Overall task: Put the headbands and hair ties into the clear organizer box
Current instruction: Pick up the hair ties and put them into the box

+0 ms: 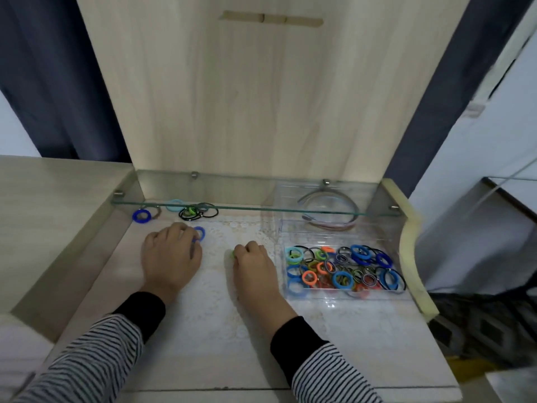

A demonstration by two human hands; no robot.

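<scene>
The clear organizer box (343, 295) sits at the right of the tabletop, its front compartment full of several coloured hair ties (343, 269). Headbands (328, 225) lie in its rear compartment under the glass shelf. My left hand (171, 257) rests on the lace mat with its fingertips closed on a blue hair tie (200, 233). My right hand (252, 263) lies beside it, fingers curled on a green hair tie (232, 253) that mostly hides under them. Loose ties remain at the back left: a blue ring (140, 215), a light blue one (174, 205) and a black and green bunch (197, 212).
A glass shelf (255, 207) runs across above the back of the tabletop, over the loose ties and the headbands. A raised wooden lid (261, 97) stands behind it. A wooden wall borders the recess on the left, a padded edge (406, 245) on the right.
</scene>
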